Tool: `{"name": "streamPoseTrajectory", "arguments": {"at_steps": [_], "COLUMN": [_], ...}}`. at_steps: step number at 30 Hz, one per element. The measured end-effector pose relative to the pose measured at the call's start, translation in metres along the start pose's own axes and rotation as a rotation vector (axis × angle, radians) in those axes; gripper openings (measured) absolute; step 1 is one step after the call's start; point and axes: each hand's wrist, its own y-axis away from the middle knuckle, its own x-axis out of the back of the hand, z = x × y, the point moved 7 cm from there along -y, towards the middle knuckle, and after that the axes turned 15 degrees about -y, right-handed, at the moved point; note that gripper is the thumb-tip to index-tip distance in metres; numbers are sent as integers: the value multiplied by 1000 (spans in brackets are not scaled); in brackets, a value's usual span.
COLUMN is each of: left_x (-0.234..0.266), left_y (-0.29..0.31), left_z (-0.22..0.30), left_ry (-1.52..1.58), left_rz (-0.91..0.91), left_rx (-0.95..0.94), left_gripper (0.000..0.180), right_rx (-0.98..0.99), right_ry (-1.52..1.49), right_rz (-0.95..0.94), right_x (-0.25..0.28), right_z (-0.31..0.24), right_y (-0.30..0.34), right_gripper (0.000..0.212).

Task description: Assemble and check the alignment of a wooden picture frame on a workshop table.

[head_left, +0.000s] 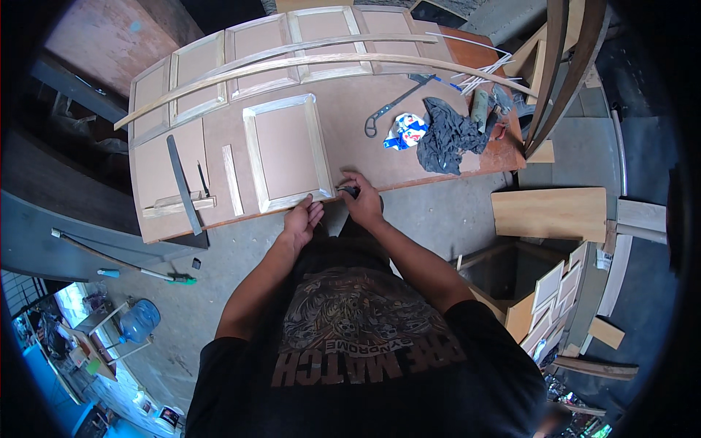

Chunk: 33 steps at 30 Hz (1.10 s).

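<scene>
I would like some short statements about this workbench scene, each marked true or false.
1. The left hand rests at the near edge of the framed panel. True.
2. The right hand is empty. False: it grips a small dark tool at the panel's near right corner.
3. A dark cloth lies on the right part of the workbench. True.
4. The long curved strips lie on the floor. False: they lie across the far panels on the bench.
5. A metal ruler lies left of the framed panel. True.
</scene>
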Motion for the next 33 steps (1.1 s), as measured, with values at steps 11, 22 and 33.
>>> {"name": "streamPoseTrajectory", "arguments": {"at_steps": [11,22,33], "left_x": [2,0,0], "left_y": [-5,0,1], "left_z": [-3,1,1], "left_ry": [9,-8,-10], "left_rz": [-14,-11,-7], "left_rx": [-8,-20,-7], "left_gripper": [32,32,31], "right_rx": [14,22,102], "right_ry": [103,125,145], "right_rz": [-56,-109,-169], "right_x": [-9,-10,-8], "right_z": [-11,-14,-23], "right_y": [-7,-5,3], "right_gripper": [44,41,43]}}
